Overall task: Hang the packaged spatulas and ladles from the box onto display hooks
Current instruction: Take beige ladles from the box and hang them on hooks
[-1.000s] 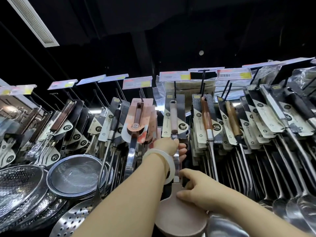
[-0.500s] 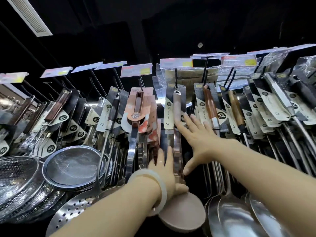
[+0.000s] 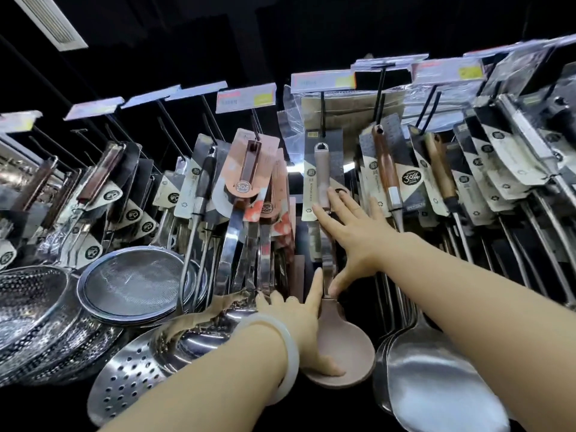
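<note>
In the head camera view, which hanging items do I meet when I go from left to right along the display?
Round mesh strainer → black-handled utensil → copper-coloured 304 package → beige ladle touched by the right hand → brown-handled 304 utensil → wooden-handled utensil.

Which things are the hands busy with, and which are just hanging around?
Busy with:
- pink ladle, already on its display hook
- left hand, thumb on the ladle's bowl
- right hand, fingers spread flat on the ladle's card

Just hanging around:
- mesh strainer
- slotted spoon
- wooden-handled utensils
- price tags
- steel ladles
</note>
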`<state>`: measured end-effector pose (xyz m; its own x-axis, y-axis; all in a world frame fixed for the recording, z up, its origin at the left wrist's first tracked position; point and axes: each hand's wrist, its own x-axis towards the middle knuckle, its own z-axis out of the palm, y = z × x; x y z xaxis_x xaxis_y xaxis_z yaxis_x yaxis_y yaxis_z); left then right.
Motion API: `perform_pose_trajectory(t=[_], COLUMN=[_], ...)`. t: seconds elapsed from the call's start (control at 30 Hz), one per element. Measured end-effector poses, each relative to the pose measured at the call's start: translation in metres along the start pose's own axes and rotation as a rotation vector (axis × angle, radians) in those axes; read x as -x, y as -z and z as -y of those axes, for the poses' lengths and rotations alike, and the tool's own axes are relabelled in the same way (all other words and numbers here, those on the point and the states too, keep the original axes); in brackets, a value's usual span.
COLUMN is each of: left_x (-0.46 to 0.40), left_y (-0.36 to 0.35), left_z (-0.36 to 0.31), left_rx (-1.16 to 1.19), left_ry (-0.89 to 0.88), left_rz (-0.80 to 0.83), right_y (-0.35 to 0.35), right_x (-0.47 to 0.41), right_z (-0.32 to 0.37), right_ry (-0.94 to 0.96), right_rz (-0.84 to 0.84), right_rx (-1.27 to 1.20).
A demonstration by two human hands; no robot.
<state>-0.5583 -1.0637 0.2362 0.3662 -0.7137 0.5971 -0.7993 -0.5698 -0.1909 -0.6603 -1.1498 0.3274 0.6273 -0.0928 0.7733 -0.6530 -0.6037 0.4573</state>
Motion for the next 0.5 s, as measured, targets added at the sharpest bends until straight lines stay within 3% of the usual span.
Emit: perform_pose_trajectory(t=[0.5], left_x=[-0.027], left_y=[-0.016], left_z=[-0.012], left_rx=[-0.107], left_ry=[0.046], left_rz=[-0.027], right_y=[-0.018], right_x=[-0.007], right_z=[0.001], right_ry=[-0.055], right_rz=[0.021], right_rx=[0.067])
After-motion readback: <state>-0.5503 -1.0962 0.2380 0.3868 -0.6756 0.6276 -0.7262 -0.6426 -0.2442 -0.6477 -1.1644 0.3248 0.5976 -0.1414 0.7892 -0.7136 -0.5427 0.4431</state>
